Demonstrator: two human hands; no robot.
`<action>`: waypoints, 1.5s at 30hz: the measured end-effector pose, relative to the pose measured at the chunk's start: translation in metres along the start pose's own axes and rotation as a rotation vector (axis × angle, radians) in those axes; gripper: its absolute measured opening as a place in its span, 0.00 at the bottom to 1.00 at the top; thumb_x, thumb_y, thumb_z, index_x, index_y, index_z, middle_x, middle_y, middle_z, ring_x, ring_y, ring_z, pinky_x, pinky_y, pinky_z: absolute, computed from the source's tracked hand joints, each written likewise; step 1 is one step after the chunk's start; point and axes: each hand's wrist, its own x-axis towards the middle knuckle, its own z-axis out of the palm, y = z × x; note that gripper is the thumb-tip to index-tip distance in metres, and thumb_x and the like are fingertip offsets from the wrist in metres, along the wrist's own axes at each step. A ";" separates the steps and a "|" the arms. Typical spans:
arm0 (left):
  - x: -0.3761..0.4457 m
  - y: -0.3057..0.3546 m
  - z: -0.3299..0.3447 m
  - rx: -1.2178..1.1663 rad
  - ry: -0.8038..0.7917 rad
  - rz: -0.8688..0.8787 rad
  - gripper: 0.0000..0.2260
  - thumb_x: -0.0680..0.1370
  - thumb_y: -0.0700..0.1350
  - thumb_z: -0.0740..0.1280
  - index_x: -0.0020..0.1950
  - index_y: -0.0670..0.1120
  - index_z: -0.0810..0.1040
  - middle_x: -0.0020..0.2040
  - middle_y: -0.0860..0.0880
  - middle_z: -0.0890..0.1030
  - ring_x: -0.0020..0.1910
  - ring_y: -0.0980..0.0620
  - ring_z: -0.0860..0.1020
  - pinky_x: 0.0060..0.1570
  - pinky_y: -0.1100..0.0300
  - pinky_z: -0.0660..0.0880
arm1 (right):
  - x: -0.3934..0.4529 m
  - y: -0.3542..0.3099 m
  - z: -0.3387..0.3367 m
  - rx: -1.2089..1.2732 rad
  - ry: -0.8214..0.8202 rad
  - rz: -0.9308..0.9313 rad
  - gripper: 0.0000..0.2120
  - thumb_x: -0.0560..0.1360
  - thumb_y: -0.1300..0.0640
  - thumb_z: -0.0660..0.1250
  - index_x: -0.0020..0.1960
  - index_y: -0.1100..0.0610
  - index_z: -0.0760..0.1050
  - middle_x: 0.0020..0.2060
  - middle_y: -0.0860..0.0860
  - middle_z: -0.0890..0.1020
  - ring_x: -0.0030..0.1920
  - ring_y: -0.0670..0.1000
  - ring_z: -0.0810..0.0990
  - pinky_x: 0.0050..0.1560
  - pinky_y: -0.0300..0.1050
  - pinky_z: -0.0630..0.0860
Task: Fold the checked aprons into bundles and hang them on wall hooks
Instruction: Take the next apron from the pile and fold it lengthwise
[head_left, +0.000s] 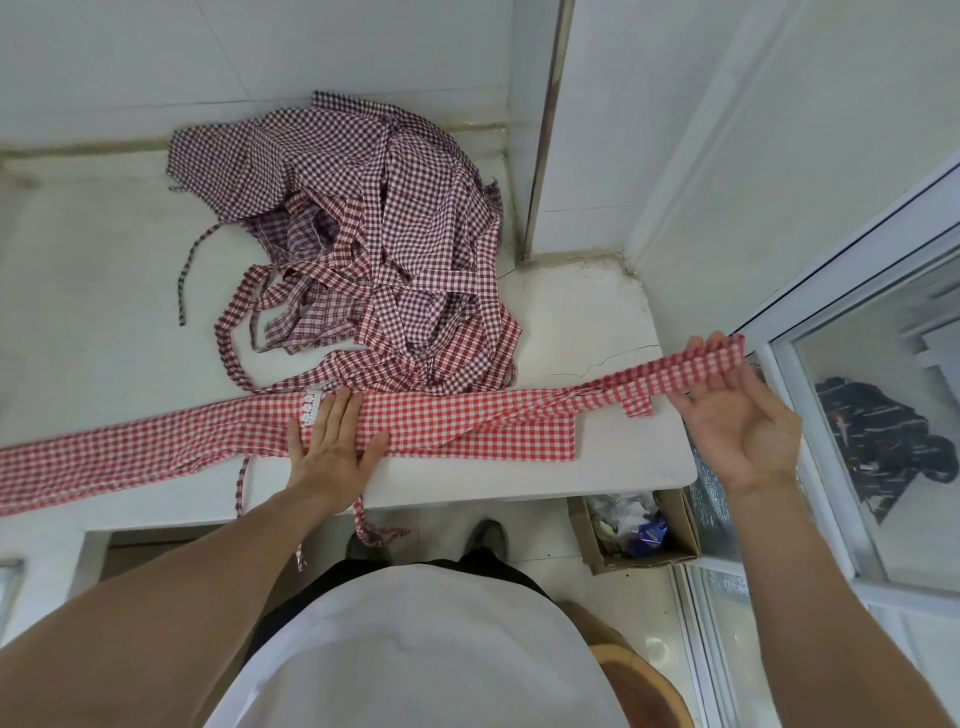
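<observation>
- Left hand (332, 447) lies flat, fingers straight and spread, pressing the folded apron (441, 423) onto the white counter (597, 322); nothing gripped.
- Folded apron is a long red-checked band along the counter's front edge, running both ways out from under that palm.
- Right hand (737, 410) is raised off the counter's right end, palm up, fingers hooked over the apron strap (691, 366); strap runs taut from the grip back to the band.
- Apron pile (374, 234) sits beyond the left hand, crumpled, straps trailing loose.
- Cardboard box (636, 530) sits on the floor below the right hand.
</observation>
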 end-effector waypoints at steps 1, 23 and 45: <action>0.000 0.000 0.001 0.001 0.002 0.000 0.36 0.76 0.70 0.36 0.80 0.54 0.36 0.81 0.54 0.36 0.79 0.54 0.35 0.72 0.43 0.29 | 0.001 0.001 -0.001 -0.043 0.050 -0.012 0.17 0.74 0.60 0.71 0.62 0.57 0.75 0.58 0.53 0.78 0.67 0.54 0.74 0.67 0.59 0.73; -0.001 -0.001 0.001 -0.034 0.040 0.027 0.42 0.70 0.72 0.31 0.81 0.54 0.38 0.81 0.55 0.37 0.78 0.55 0.35 0.71 0.44 0.28 | -0.013 0.038 -0.018 -1.322 0.590 0.033 0.43 0.66 0.64 0.80 0.75 0.54 0.62 0.46 0.51 0.82 0.49 0.51 0.82 0.58 0.54 0.77; -0.002 0.004 0.000 0.011 0.010 -0.004 0.34 0.78 0.68 0.39 0.80 0.53 0.36 0.80 0.54 0.35 0.78 0.55 0.34 0.71 0.43 0.28 | 0.002 0.143 0.054 -1.830 -0.036 -0.526 0.12 0.79 0.59 0.64 0.61 0.58 0.78 0.61 0.54 0.77 0.63 0.53 0.73 0.66 0.45 0.69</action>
